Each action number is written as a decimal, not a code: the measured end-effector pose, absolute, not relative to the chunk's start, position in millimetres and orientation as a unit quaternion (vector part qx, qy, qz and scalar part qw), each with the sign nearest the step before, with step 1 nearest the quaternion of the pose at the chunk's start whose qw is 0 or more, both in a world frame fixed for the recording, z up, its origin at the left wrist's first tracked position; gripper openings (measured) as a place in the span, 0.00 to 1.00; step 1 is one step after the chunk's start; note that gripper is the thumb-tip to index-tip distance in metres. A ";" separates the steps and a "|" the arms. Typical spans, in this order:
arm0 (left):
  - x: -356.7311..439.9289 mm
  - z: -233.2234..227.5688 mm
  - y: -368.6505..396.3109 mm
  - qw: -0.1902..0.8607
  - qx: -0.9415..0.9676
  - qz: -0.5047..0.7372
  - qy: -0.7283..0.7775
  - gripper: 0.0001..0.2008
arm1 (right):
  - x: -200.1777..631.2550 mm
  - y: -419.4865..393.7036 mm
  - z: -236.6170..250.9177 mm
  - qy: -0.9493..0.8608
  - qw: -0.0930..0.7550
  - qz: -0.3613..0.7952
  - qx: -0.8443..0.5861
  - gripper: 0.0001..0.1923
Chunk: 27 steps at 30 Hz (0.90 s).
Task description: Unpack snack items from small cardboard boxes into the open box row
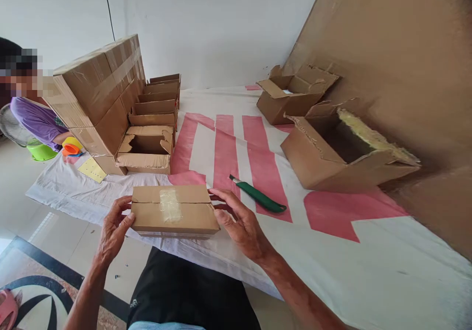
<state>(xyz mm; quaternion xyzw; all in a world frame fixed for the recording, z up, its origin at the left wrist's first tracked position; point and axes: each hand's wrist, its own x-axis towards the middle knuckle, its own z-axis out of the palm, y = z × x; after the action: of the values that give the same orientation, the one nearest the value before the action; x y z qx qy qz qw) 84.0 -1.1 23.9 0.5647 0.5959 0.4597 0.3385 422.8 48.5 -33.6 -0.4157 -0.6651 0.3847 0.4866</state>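
Note:
A small cardboard box [147, 216], closed on top with a strip of clear tape, lies at the near edge of the cloth-covered table. My left hand [117, 225] grips its left end, thumb at the near corner and fingers round the far side. Against the right end rests my right hand [239, 222], its fingers behind the corner and its thumb in front. To the right of the box lies a green-handled utility knife [260, 195], with its dark tip pointing away to the left.
Taped boxes [101, 86] are stacked at the left, beside a row of open boxes [145, 164]. Two larger open cartons [324, 160] stand at the right, before a big cardboard sheet [398, 64]. A person in a purple top [35, 118] is at the far left, near plastic toys [72, 147].

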 end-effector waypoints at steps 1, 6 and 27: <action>83.0 24.9 1.3 0.352 0.565 0.465 0.584 0.23 | 420.9 48.5 -31.0 -0.669 0.485 0.377 -0.419 0.25; 74.8 25.3 14.9 0.389 0.551 0.473 0.566 0.19 | 413.5 44.8 -31.0 -0.677 0.478 0.346 -0.440 0.26; 77.5 7.3 30.3 0.406 0.513 0.511 0.558 0.18 | 510.7 100.5 -90.3 -0.605 0.292 0.159 -0.724 0.05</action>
<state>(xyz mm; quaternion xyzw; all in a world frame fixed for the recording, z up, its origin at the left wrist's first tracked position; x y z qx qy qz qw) 77.5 30.3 7.3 0.5132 0.5577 0.5109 0.4057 510.7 100.5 -90.3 -0.7237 -0.6046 0.1588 0.2924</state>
